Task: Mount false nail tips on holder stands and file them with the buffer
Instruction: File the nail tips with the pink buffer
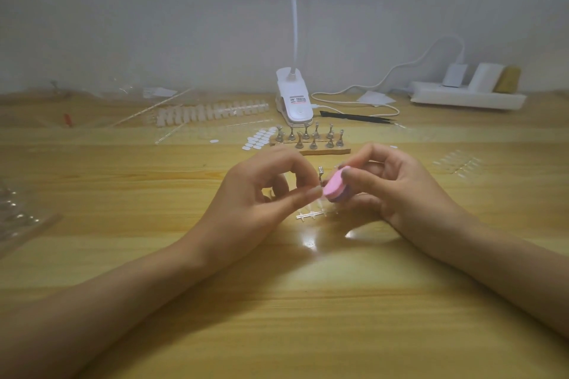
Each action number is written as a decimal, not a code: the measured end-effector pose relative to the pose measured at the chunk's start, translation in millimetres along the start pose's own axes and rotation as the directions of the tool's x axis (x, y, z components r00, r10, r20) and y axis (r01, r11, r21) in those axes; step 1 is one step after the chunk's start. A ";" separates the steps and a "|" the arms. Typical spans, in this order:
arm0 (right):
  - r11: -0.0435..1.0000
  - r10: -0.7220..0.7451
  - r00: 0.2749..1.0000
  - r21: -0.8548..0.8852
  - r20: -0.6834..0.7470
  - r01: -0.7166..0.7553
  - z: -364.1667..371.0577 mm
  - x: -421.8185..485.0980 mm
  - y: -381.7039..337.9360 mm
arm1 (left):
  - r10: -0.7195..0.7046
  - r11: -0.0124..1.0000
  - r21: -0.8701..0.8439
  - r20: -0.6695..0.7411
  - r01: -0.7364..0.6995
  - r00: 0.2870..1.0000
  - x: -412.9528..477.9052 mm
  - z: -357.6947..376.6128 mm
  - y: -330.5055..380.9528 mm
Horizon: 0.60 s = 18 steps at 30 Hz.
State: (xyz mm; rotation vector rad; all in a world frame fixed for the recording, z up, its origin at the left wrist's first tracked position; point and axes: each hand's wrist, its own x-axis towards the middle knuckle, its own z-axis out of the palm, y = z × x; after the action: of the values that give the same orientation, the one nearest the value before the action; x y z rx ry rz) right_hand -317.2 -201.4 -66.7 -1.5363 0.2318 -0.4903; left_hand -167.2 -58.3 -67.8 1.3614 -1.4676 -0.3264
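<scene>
My right hand [397,191] grips a small pink buffer [336,184] between thumb and fingers. Its pink face lies against a false nail tip that my left hand [261,197] pinches between thumb and forefinger; the tip itself is mostly hidden by the fingers. A metal holder stand [320,174] shows just behind the two hands. On the table under them lies a clear strip of nail tips [311,214]. Farther back, a wooden base [326,151] carries several metal holder stands [314,135].
A white clip lamp [294,98] stands at the back centre, with black tweezers [357,116] and a power strip [468,97] to its right. Adhesive dots [260,137] and rows of nail tips [212,112] lie back left. Clear tips [457,163] lie right, plastic packaging [18,215] left.
</scene>
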 end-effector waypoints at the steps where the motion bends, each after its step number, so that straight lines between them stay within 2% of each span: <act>1: 1.000 0.005 0.999 -0.019 0.036 -0.005 0.7 -0.4 0.4 | -0.001 1.000 0.000 0.003 0.001 1.000 0.1 0.1 0.0; 3: 0.998 0.001 0.994 -0.066 0.114 0.006 2.7 -1.4 0.5 | 0.002 1.000 0.002 0.008 -0.002 1.000 0.6 0.7 0.2; 6: 0.999 -0.034 0.999 -0.005 -0.002 0.034 0.2 -1.6 0.9 | -0.006 1.000 -0.008 0.000 0.006 1.000 0.8 0.2 -1.0; 10: 0.996 -0.007 0.994 -0.090 0.111 0.018 2.0 -1.2 1.1 | 0.006 1.000 0.004 0.017 -0.006 1.000 0.8 0.7 -0.7; 13: 0.999 -0.032 0.999 -0.003 -0.029 0.032 -1.3 -0.4 0.6 | 0.004 1.000 0.000 0.013 -0.004 1.000 1.0 0.2 -0.7; 16: 0.998 -0.013 0.993 -0.061 0.120 0.020 2.4 -2.3 0.4 | 0.010 1.000 0.001 0.017 -0.010 1.000 0.8 0.6 0.0; 17: 0.998 -0.028 0.993 -0.060 0.111 0.034 2.7 -2.3 1.2 | 0.006 1.000 -0.004 0.015 -0.006 1.000 0.8 0.9 0.0; 18: 0.998 -0.045 0.998 -0.044 0.042 0.046 3.1 -2.2 0.0 | 0.002 1.000 -0.010 0.014 -0.002 1.000 0.7 1.0 0.1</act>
State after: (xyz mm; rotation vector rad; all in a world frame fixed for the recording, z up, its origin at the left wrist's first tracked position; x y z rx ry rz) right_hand -317.8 -197.7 -67.0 -1.5974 0.1773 -0.4915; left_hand -167.9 -59.4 -67.8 1.3526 -1.4767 -0.3419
